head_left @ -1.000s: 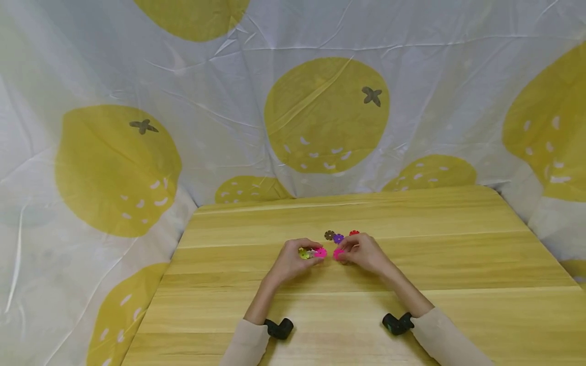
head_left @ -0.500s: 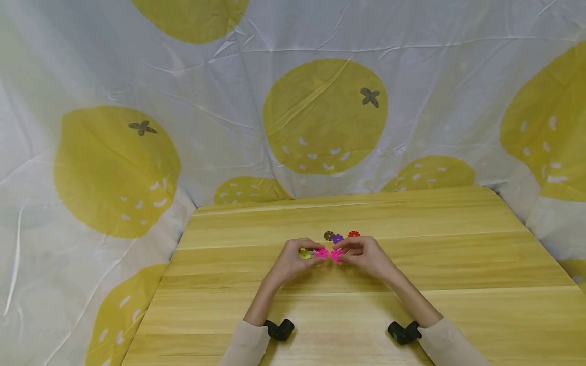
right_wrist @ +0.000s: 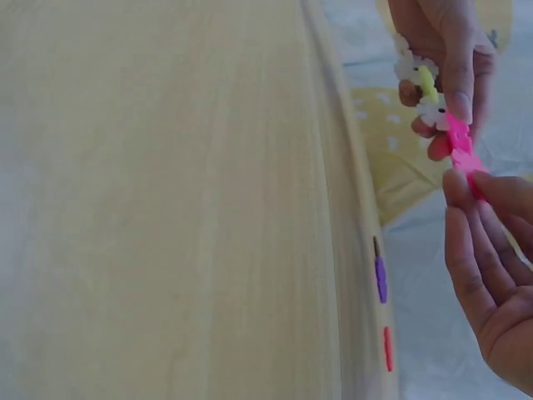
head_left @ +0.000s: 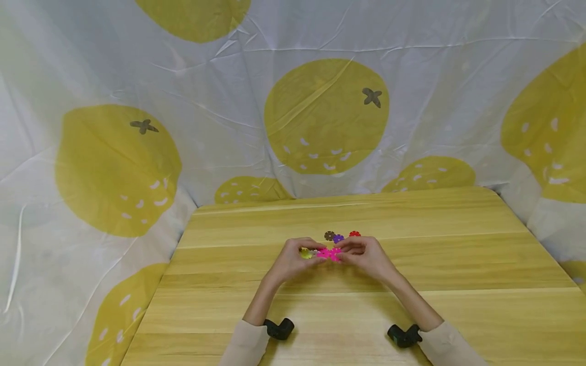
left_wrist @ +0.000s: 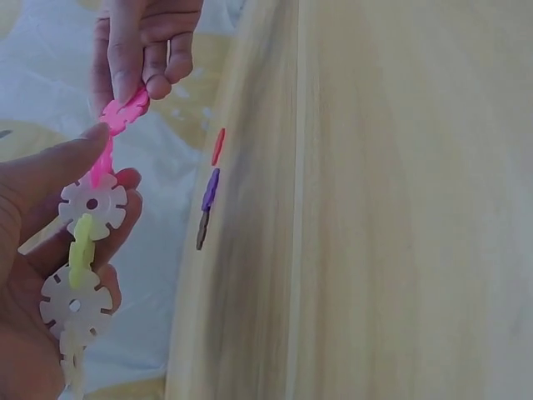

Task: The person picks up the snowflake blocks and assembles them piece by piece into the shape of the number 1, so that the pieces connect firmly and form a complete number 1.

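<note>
My left hand holds a chain of notched plastic snowflake discs. In the left wrist view, white discs and a yellow disc run along the palm, ending in a pink disc pinched near the thumb tip. Opposite, my right hand pinches a second pink disc between thumb and fingertips. The two pink discs meet edge to edge at an angle; how deep their slots sit in each other is hard to tell. Fingers cover part of the chain.
Beyond the hands, a brown disc touches or overlaps a purple disc on the wooden table. A red disc lies just right of them. A lemon-print cloth hangs behind the table.
My right hand has come left with its pink disc, closing the gap to the chain's pink disc. The red disc is now more visible. The left hand stays nearly still.
</note>
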Available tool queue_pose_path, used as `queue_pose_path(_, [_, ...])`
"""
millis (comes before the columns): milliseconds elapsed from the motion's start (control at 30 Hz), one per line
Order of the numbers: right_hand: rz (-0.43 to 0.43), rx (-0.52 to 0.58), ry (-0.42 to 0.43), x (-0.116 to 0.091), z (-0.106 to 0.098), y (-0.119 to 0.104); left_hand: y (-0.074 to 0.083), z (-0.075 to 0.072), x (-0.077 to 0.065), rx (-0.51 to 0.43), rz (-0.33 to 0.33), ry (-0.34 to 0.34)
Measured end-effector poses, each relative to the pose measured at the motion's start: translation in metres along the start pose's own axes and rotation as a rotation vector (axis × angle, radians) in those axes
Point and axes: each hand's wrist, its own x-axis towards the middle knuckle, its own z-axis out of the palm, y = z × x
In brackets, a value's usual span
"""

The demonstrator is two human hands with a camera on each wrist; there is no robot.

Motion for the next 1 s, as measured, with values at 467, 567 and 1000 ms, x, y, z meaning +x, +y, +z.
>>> queue_pose_path(467, [-0.088,0.061,0.027,-0.0015,0.0035,0.0026,0.0004,0.0030,0.0000,-0.038,-0.004,0.008])
queue_pose_path(567, [-0.116,0.060,0.035,-0.0017,0.0034,0.0003,0.0011,0.0043,0.0006,-0.056,-0.003,0.013])
queue_pose_path(1000, [-0.121,-0.067,0.068,-0.0039,0.0015,-0.0047,0.0037,0.0087,0.0022,-0.092,0.012,-0.027])
